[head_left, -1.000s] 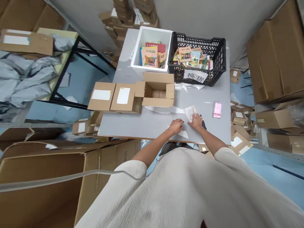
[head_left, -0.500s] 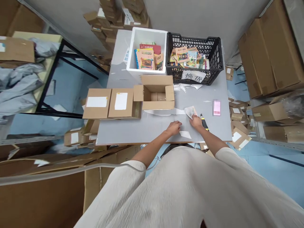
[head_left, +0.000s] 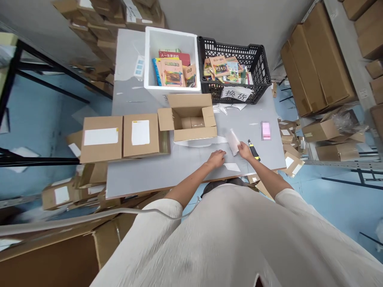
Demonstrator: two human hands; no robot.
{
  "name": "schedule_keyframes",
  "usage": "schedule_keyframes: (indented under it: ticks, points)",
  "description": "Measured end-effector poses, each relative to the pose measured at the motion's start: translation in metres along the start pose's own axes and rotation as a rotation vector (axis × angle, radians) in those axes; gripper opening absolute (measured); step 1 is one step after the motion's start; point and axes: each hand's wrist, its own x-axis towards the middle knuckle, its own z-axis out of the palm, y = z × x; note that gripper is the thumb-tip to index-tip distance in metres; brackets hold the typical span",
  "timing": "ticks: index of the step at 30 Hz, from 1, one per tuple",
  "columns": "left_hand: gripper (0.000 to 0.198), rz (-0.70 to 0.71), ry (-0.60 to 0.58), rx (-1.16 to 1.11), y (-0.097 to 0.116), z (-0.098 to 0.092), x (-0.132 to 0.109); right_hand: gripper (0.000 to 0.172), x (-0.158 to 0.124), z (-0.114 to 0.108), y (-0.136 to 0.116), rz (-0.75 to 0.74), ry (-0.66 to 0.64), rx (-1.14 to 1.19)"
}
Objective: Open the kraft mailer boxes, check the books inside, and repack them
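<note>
My right hand (head_left: pixel 245 151) pinches the lower right edge of a pale, whitish paper piece (head_left: pixel 232 142) that tilts up off the table and is blurred. My left hand (head_left: pixel 217 158) lies palm down on the grey tabletop (head_left: pixel 191 167), fingers loosely spread and holding nothing. Between the hands and the table's front edge is a small white paper slip (head_left: pixel 232 167). Just right of my right hand lies a black and yellow utility knife (head_left: pixel 253 150). An open cardboard box (head_left: pixel 196 133) stands ahead of my left hand, its flaps folded out.
Two closed boxes with white labels (head_left: pixel 101 137) stand at the left. Behind are a white foam bin (head_left: pixel 171 36) and a black crate (head_left: pixel 260 65), both holding books. A pink, pixelated rectangle (head_left: pixel 266 130) lies at the right. Shelves and stacked cartons flank the table.
My right hand has lifted and turned the paper piece, so a paler side now shows. My left hand stays on the table. The view has shifted towards the right.
</note>
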Motion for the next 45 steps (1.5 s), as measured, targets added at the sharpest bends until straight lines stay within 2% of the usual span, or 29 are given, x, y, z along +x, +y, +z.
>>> schedule_keyframes:
  ticks: [4,9,13,18,20,22,23,28,32,34,36,39,42,45]
  points:
    - [0.048,-0.013,-0.011,-0.006,0.002,0.003,-0.001,0.037,0.009,0.002,0.007,0.078,-0.059,0.008]
    - [0.047,-0.062,-0.032,-0.007,0.005,0.003,0.003,0.056,0.009,0.005,0.015,0.06,0.018,-0.223]
    - [0.048,-0.1,-0.01,-0.036,0.014,0.006,0.009,0.043,0.014,0.01,0.012,0.019,-0.083,-0.334]
    - [0.047,-0.134,0.011,-0.054,0.026,0.017,0.012,0.05,0.023,0.023,0.008,-0.002,-0.127,-0.393]
    - [0.046,-0.143,0.008,-0.054,0.029,0.02,0.013,0.036,0.025,0.024,0.011,-0.047,-0.131,-0.393]
    - [0.046,-0.154,-0.002,-0.048,0.031,0.022,0.013,0.022,0.029,0.019,0.017,-0.061,-0.148,-0.357]
    - [0.046,-0.157,-0.009,-0.045,0.032,0.023,0.014,0.02,0.031,0.014,0.021,-0.046,-0.149,-0.328]
    - [0.046,-0.125,-0.019,-0.032,0.038,0.02,0.028,0.023,0.036,-0.021,0.048,0.139,-0.018,-0.148]
    - [0.048,-0.089,-0.022,-0.023,0.047,0.017,0.045,0.041,0.028,-0.048,0.074,0.297,0.1,0.002]
    - [0.049,-0.065,-0.019,-0.031,0.05,0.017,0.052,0.052,0.022,-0.059,0.081,0.309,0.188,0.038]
    - [0.05,-0.047,-0.019,-0.039,0.053,0.016,0.057,0.055,0.018,-0.065,0.08,0.225,0.273,0.012]
    - [0.052,-0.052,-0.022,-0.034,0.054,0.017,0.062,0.052,0.017,-0.066,0.067,-0.009,0.319,-0.044]
    - [0.053,-0.072,-0.023,-0.025,0.054,0.018,0.064,0.048,0.024,-0.054,0.05,-0.212,0.185,-0.021]
    - [0.053,-0.083,-0.018,-0.029,0.051,0.021,0.063,0.048,0.037,-0.033,0.04,-0.222,-0.047,-0.045]
